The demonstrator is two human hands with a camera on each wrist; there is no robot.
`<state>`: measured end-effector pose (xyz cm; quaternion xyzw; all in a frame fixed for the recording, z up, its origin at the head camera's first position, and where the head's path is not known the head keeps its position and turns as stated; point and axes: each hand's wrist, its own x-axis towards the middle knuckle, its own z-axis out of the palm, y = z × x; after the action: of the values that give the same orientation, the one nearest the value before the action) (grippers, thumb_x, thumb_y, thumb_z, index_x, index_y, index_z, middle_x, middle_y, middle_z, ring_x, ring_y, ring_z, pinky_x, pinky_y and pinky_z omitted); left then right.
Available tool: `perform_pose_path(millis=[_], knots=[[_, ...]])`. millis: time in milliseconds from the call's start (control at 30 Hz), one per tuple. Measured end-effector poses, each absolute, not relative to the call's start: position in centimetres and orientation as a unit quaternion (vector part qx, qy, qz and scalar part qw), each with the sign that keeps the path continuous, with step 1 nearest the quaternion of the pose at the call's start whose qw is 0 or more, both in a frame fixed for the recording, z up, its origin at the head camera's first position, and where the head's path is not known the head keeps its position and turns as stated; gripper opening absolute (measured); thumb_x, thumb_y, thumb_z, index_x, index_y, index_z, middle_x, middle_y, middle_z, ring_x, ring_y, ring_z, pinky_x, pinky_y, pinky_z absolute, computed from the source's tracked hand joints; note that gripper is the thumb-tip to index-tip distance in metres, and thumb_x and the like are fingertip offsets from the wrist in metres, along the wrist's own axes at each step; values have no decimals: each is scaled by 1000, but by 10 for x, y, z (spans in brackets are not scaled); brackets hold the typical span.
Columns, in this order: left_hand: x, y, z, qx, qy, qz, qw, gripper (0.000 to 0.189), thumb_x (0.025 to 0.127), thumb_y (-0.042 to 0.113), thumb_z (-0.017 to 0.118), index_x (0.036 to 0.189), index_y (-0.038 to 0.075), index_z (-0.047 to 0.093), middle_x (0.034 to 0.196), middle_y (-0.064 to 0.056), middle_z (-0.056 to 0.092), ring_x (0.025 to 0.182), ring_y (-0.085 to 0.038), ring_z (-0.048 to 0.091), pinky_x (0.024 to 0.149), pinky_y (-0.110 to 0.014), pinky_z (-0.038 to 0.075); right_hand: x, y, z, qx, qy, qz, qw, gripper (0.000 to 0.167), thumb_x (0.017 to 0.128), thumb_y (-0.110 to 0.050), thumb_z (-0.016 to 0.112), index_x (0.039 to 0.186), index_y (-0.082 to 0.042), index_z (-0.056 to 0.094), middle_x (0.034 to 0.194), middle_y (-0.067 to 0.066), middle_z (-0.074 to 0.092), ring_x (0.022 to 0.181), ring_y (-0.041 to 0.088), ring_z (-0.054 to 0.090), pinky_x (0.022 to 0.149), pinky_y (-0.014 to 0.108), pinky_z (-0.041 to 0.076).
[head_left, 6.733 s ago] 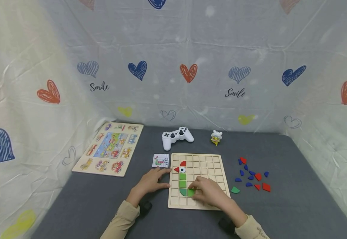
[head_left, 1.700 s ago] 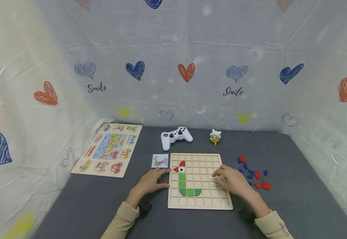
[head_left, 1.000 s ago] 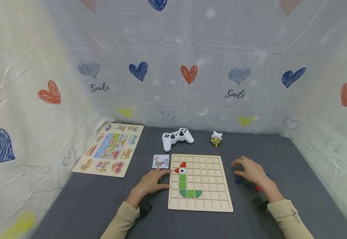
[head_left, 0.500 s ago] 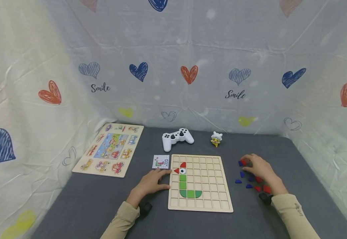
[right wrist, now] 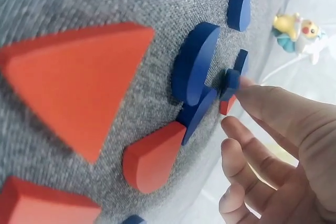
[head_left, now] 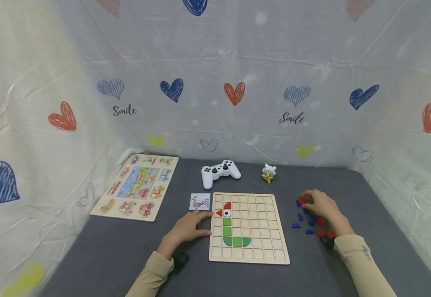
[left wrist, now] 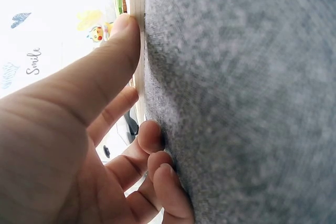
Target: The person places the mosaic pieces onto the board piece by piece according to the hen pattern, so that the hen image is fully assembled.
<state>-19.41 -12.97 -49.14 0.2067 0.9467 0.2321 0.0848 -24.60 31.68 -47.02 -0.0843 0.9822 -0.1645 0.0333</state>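
My left hand (head_left: 190, 226) touches the left edge of the wooden grid board (head_left: 260, 255) with thumb and index fingertip; in the left wrist view the thumb (left wrist: 115, 61) presses its side. Set in the board are red pieces, an eye piece (head_left: 227, 213) and a green column ending in a dark green rounded piece (head_left: 246, 241). My right hand (head_left: 321, 205) reaches over loose blue and red pieces, fingertips at a small red piece (head_left: 302, 201). In the right wrist view its thumb is right at a blue piece (right wrist: 230, 83); I cannot tell whether it pinches anything.
A pattern card (head_left: 199, 201) lies beside the board. Behind are a white game controller (head_left: 220, 172) and a small figurine (head_left: 269, 173). A picture puzzle board (head_left: 135, 185) lies at the left. Red triangle (right wrist: 79, 82) and other loose pieces lie below my right hand.
The dark green piece that lay right of the board now sits at the green row's right end. My right hand has moved from the board to the loose pieces; the left stays put.
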Motion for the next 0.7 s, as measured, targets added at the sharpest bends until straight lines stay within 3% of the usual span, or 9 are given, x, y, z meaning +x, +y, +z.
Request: perform_pose_path(millis=[700], knots=[[-196,-130,-495,204,948,227,83,64,77,47,70,133,23,51,85,-2,47,75,-16,42,62,-35,35,-247,313,-469,-64,983,-166,36,32,81,-18,71,110,-6,64,100,16,60,84,31,58,63,45,45]])
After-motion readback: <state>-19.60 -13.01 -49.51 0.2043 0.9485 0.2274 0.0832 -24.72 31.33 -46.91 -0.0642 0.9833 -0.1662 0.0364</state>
